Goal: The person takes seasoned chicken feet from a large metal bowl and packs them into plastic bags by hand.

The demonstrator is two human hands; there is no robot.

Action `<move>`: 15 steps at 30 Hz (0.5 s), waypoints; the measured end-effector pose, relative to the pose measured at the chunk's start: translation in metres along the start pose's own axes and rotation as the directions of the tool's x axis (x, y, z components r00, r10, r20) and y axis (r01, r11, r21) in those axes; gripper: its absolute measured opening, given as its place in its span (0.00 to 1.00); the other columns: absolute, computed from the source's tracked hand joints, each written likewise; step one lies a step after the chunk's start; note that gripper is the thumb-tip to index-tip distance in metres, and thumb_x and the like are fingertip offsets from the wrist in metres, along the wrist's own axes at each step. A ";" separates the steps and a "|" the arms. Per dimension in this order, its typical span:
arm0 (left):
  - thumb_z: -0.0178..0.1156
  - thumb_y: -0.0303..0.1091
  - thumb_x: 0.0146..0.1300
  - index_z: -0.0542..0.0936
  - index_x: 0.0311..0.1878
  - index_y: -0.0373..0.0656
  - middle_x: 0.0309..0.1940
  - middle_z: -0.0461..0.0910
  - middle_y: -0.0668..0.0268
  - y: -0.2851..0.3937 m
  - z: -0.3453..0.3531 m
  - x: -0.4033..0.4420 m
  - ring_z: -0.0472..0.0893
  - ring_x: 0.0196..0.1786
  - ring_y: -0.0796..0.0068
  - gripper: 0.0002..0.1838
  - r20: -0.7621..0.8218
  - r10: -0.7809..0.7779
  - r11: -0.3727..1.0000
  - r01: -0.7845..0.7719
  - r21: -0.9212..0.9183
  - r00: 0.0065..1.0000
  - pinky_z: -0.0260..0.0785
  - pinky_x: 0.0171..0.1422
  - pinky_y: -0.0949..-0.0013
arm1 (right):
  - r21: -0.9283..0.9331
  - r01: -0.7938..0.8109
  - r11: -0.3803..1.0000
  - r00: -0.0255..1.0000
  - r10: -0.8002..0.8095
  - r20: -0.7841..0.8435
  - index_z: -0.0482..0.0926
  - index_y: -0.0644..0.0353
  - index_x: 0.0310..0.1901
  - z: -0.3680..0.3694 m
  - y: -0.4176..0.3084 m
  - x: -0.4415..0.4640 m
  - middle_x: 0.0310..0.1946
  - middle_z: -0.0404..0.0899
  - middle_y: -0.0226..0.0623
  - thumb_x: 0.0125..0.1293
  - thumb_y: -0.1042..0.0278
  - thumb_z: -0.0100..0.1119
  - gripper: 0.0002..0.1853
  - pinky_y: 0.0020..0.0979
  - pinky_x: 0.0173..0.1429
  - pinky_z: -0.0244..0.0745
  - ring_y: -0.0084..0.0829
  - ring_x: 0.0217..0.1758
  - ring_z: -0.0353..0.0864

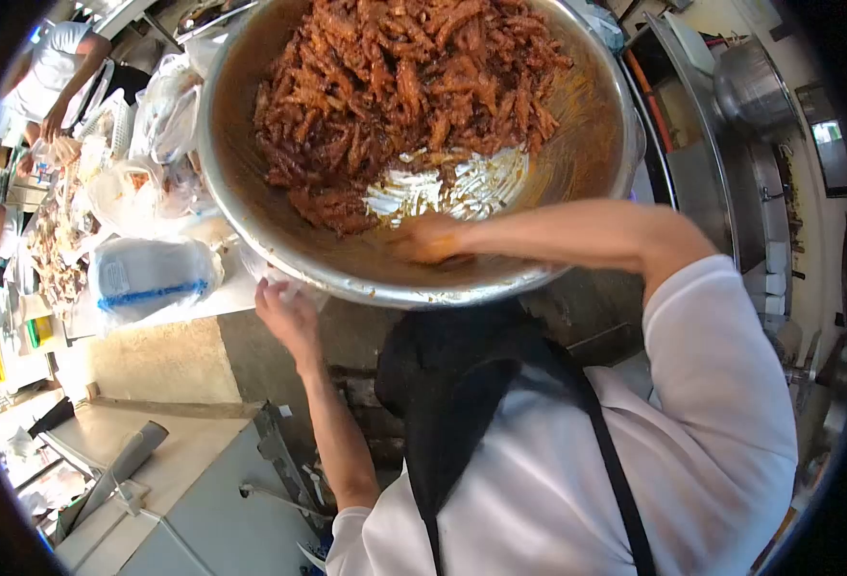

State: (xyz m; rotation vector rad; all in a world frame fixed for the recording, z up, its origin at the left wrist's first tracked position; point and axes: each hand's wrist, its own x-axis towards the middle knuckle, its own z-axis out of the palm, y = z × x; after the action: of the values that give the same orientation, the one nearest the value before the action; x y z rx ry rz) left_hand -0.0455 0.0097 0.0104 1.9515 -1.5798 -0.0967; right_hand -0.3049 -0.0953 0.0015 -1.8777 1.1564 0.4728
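Note:
A large metal bowl is heaped with chicken feet coated in dark red-brown sauce. My right hand reaches inside it, low along the near wall, beside a bare patch streaked with sauce. Orange sauce covers that hand, and motion smears its fingers, so their grip is unclear. Just outside the bowl, at its lower left, is my left hand, with its fingers apart near the rim. Whether those fingers touch the rim I cannot tell.
Left of the bowl, a table holds a plastic-wrapped pack, clear bags and scattered food pieces. Other people stand beyond it. A metal counter is at lower left; a metal pot stands at right.

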 end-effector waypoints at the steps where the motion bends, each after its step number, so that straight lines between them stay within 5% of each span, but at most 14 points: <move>1: 0.55 0.26 0.60 0.72 0.47 0.30 0.56 0.68 0.43 -0.012 -0.006 0.008 0.69 0.58 0.51 0.13 0.001 -0.092 0.995 0.092 -0.048 0.996 0.62 0.61 0.53 | 0.201 0.126 0.971 0.976 -0.085 -0.201 0.70 0.66 0.59 0.002 -0.027 -0.001 0.58 0.71 0.51 0.66 0.45 0.50 0.31 0.41 0.62 0.68 0.42 0.61 0.71; 3: 0.55 0.30 0.62 0.77 0.39 0.28 0.48 0.75 0.45 -0.030 -0.023 0.015 0.75 0.50 0.54 0.11 -0.050 -0.164 0.982 0.158 -0.106 0.985 0.67 0.53 0.56 | 0.417 0.235 0.878 0.968 -0.175 -0.177 0.70 0.64 0.58 -0.041 -0.077 -0.021 0.58 0.72 0.49 0.67 0.47 0.50 0.28 0.40 0.59 0.70 0.40 0.60 0.72; 4: 0.55 0.32 0.63 0.79 0.36 0.28 0.44 0.78 0.46 -0.031 -0.037 0.021 0.77 0.45 0.57 0.13 -0.121 -0.140 0.985 0.126 -0.117 0.983 0.69 0.48 0.58 | 0.574 0.338 0.746 0.941 -0.275 -0.196 0.71 0.63 0.58 -0.042 -0.078 -0.013 0.56 0.73 0.48 0.67 0.47 0.50 0.28 0.40 0.57 0.71 0.39 0.57 0.74; 6: 0.53 0.36 0.65 0.80 0.38 0.29 0.43 0.79 0.47 -0.023 -0.068 0.032 0.78 0.43 0.58 0.16 -0.009 -0.365 0.920 0.359 -0.156 0.931 0.69 0.48 0.60 | 0.805 0.466 0.367 0.850 -0.438 -0.292 0.72 0.61 0.56 -0.040 -0.071 0.000 0.54 0.76 0.44 0.67 0.45 0.50 0.27 0.40 0.53 0.74 0.37 0.52 0.77; 9: 0.51 0.40 0.68 0.80 0.45 0.32 0.44 0.80 0.48 -0.061 -0.085 0.034 0.79 0.41 0.58 0.19 0.008 -0.502 0.851 0.496 -0.174 0.865 0.69 0.47 0.61 | 0.997 0.072 0.000 0.904 -0.423 -0.066 0.74 0.57 0.53 -0.077 -0.062 -0.058 0.47 0.80 0.37 0.70 0.47 0.46 0.23 0.39 0.46 0.76 0.33 0.43 0.80; 11: 0.50 0.42 0.69 0.79 0.49 0.33 0.43 0.81 0.48 -0.063 -0.089 0.031 0.79 0.40 0.57 0.20 -0.158 -0.473 0.880 0.459 -0.119 0.867 0.69 0.47 0.61 | 0.996 -0.086 -0.032 0.955 -0.289 0.073 0.75 0.54 0.53 -0.091 -0.019 -0.063 0.45 0.82 0.34 0.72 0.49 0.41 0.21 0.30 0.40 0.78 0.28 0.38 0.82; 13: 0.49 0.42 0.70 0.78 0.51 0.33 0.41 0.81 0.49 -0.023 -0.103 0.024 0.79 0.39 0.56 0.21 -0.430 -0.323 0.932 0.363 0.013 0.843 0.70 0.47 0.61 | 0.999 -0.053 0.011 0.971 -0.231 0.054 0.74 0.53 0.55 -0.103 0.038 -0.070 0.47 0.81 0.36 0.69 0.44 0.45 0.24 0.34 0.42 0.78 0.28 0.41 0.81; 14: 0.48 0.41 0.70 0.76 0.53 0.33 0.39 0.82 0.50 -0.006 -0.104 0.020 0.79 0.39 0.55 0.20 -0.534 -0.228 0.963 0.269 -0.002 0.814 0.70 0.45 0.61 | 0.987 -0.080 0.139 0.977 -0.184 0.105 0.74 0.53 0.56 -0.109 0.071 -0.078 0.48 0.81 0.36 0.65 0.39 0.50 0.28 0.35 0.43 0.77 0.28 0.42 0.81; 15: 0.49 0.42 0.70 0.76 0.52 0.33 0.40 0.81 0.49 -0.001 -0.102 0.014 0.79 0.39 0.57 0.20 -0.453 -0.237 0.964 0.267 0.001 0.859 0.70 0.45 0.61 | 0.932 -0.155 0.326 0.988 0.073 0.139 0.74 0.53 0.55 -0.116 0.095 -0.094 0.47 0.81 0.36 0.59 0.33 0.53 0.33 0.33 0.41 0.77 0.27 0.39 0.81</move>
State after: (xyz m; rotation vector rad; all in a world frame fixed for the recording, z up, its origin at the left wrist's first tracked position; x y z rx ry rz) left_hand 0.0028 0.0391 0.0964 2.0373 -1.0320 0.2870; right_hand -0.4465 -0.1598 0.0856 -0.7020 1.1287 -0.1202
